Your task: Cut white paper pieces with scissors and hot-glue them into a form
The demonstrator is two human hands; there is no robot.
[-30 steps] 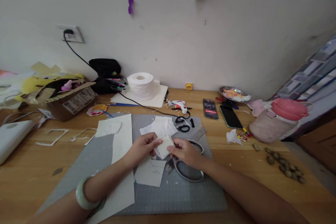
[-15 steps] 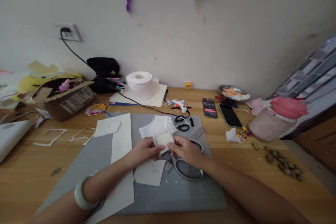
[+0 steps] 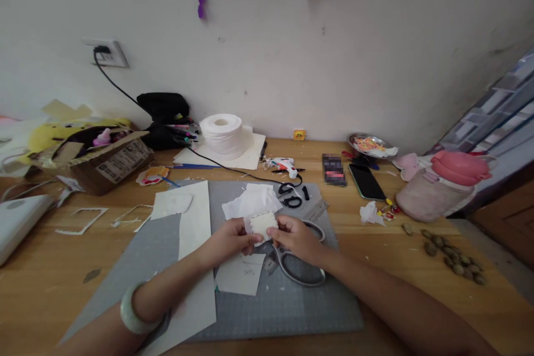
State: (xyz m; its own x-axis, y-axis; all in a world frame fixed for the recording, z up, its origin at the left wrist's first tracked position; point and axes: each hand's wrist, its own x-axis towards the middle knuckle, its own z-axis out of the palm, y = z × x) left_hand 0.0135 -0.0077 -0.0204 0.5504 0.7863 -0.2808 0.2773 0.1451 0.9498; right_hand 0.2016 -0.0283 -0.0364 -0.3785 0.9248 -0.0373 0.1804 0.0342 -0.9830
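A small cream-coloured square piece with a dark, uneven outline [image 3: 263,225] is held up between my two hands, over the grey cutting mat [image 3: 292,311]. My left hand [image 3: 234,239] pinches its left side, thumb on top. On its right side, my right hand [image 3: 294,236] grips with thumb and fingers. Large grey-handled scissors [image 3: 306,282] lie under my right hand, blades partly hidden. Below the hands rests a white paper sheet with pencil marks [image 3: 241,278]. Crumpled white tissue [image 3: 252,200] lies just behind the piece.
A long white card strip [image 3: 194,222] lies on the mat's left. Behind stand a tissue roll [image 3: 221,136], a glue gun [image 3: 287,167] with its cord, and small black scissors [image 3: 292,200]. At right are a phone [image 3: 367,181], a pink-lidded bottle [image 3: 434,192] and several small brown lumps [image 3: 459,261].
The square piece has tilted slightly in my fingers. Both hands keep their grip on it. The whole view has shifted a little.
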